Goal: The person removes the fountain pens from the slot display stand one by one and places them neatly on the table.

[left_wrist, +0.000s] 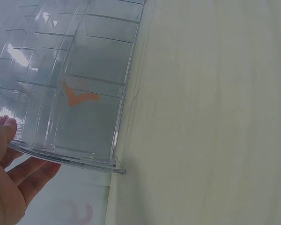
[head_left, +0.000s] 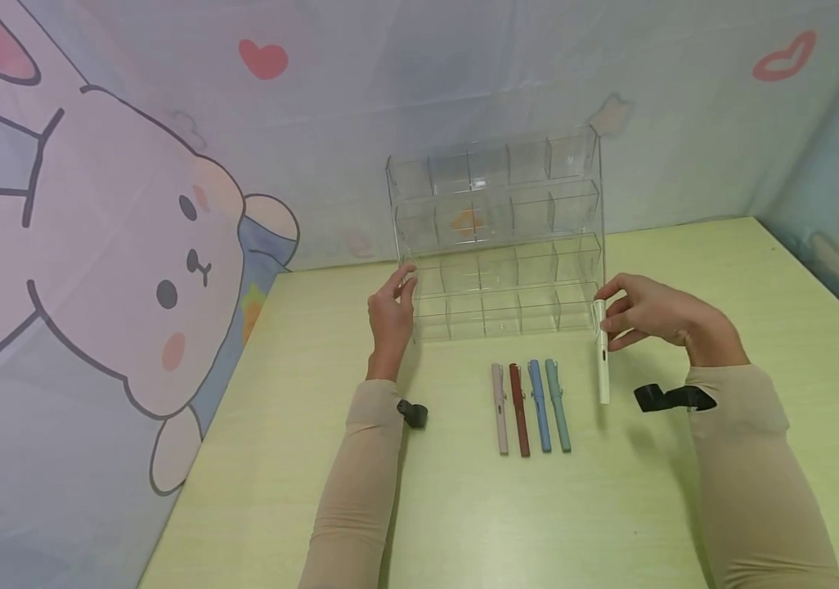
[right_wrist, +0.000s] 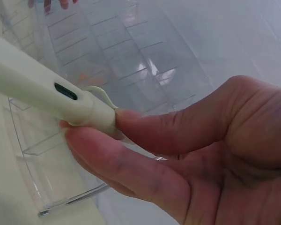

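A clear acrylic display rack [head_left: 499, 270] with stepped rows of compartments stands at the back of the table. At its left side my left hand [head_left: 392, 315] grips the side panel, thumb on the inner face and fingers on the outer, as the left wrist view shows of the rack [left_wrist: 96, 122]. My right hand [head_left: 651, 315] pinches a white pen [head_left: 603, 360] near its clip end, between thumb and fingers, just off the rack's front right corner. Close up, the white pen [right_wrist: 33, 77] shows a dark slot in its barrel.
Four pens lie side by side before the rack: pale pink [head_left: 500, 409], dark red [head_left: 519, 411], blue [head_left: 540, 406] and green [head_left: 558, 406]. Behind the table [head_left: 464, 523] hangs a cloth [head_left: 338, 98] printed with a rabbit and hearts.
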### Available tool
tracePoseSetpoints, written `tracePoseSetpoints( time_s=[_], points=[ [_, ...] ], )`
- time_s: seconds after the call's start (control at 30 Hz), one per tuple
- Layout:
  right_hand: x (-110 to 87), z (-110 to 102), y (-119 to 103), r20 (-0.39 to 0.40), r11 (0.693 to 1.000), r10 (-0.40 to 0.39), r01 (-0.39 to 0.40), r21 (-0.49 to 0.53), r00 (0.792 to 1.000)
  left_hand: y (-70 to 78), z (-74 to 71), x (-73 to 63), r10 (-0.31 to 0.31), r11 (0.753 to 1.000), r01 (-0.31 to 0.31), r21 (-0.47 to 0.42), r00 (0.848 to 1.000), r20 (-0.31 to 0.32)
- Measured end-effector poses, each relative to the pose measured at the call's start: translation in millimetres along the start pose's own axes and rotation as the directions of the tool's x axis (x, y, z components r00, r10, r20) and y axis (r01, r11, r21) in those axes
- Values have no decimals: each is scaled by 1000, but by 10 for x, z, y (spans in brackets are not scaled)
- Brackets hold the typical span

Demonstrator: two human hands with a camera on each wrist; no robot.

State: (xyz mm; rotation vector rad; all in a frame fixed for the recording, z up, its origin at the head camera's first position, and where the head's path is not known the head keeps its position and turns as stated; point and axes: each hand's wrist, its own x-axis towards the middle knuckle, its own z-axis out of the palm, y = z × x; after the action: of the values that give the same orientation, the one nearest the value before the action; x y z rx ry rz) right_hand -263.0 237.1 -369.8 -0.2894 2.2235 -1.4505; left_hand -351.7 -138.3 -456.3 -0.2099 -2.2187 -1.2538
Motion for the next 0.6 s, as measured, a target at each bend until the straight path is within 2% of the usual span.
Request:
tracePoseSetpoints(
  time_s=[0.33, 0.6],
  points=[
    [115, 42, 140, 102, 998, 61, -60, -14, 993, -23, 13, 6, -2, 1000, 2, 4, 1000, -1],
    [235, 124, 212, 122, 994, 107, -104, -36, 987, -25, 31, 20, -8, 1000, 8, 13, 1000, -3]
  ],
)
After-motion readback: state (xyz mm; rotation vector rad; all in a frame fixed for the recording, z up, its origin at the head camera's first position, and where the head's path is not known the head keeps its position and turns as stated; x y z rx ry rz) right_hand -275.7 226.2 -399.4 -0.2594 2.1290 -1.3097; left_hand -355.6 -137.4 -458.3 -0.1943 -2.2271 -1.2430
